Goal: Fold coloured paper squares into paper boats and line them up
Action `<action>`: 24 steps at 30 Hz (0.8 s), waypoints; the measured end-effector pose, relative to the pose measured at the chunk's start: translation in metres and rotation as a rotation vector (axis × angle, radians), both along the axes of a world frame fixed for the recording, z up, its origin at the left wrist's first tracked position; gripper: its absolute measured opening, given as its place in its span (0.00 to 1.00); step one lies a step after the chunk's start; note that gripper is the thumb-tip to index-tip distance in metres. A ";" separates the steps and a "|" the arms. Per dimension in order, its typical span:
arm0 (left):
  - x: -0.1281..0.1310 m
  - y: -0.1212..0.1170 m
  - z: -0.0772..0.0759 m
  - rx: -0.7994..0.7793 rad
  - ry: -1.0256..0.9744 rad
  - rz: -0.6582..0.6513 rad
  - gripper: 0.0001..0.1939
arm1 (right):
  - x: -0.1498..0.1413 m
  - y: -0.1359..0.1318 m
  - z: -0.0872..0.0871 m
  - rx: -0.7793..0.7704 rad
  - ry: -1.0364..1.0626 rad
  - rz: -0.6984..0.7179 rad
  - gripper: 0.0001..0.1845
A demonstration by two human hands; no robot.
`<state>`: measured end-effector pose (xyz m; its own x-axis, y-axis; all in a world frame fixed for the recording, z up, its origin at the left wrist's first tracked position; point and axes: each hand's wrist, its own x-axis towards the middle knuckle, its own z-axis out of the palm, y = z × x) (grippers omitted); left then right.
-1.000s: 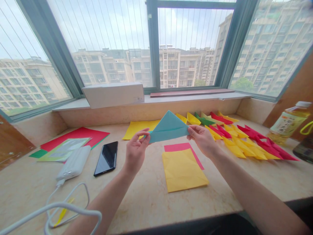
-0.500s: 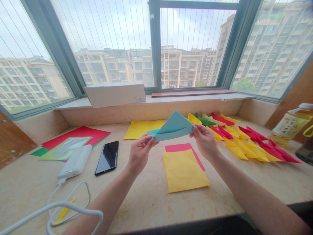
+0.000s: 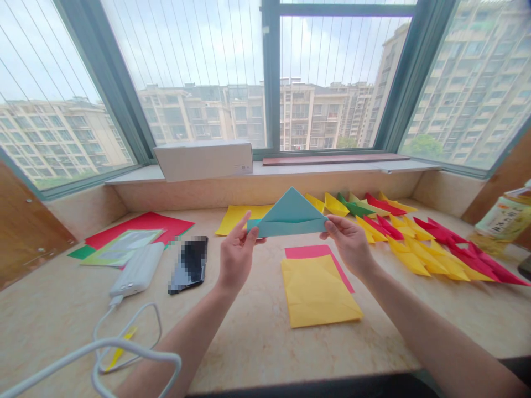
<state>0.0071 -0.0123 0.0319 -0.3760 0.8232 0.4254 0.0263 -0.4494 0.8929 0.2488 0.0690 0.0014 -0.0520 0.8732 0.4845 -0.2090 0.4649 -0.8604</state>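
Left hand (image 3: pixel 235 257): grip pinching 1 end of the blue folded paper (image 3: pixel 291 212) | right hand (image 3: pixel 349 241): grip pinching the other | I see it aloft, mid-frame | yellow paper (image 3: pixel 320 293) on surface (image 3: pixel 244 348), lower centre

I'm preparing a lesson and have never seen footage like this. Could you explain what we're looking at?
There is no machine here, only a person's two bare hands. Every picture comes from one camera worn on the head, looking forward and down. The left hand and right hand hold opposite ends of a folded blue paper, its point upward, above the counter. Nearer the person lies a yellow paper, partly covering a pink sheet. To the right are folded paper shapes in yellow, red and green; to the left, a dark phone and a white power bank with a cable.
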 end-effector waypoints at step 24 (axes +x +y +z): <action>-0.017 0.003 -0.014 0.086 1.087 0.043 0.21 | -0.002 0.004 -0.001 -0.190 0.138 -0.122 0.19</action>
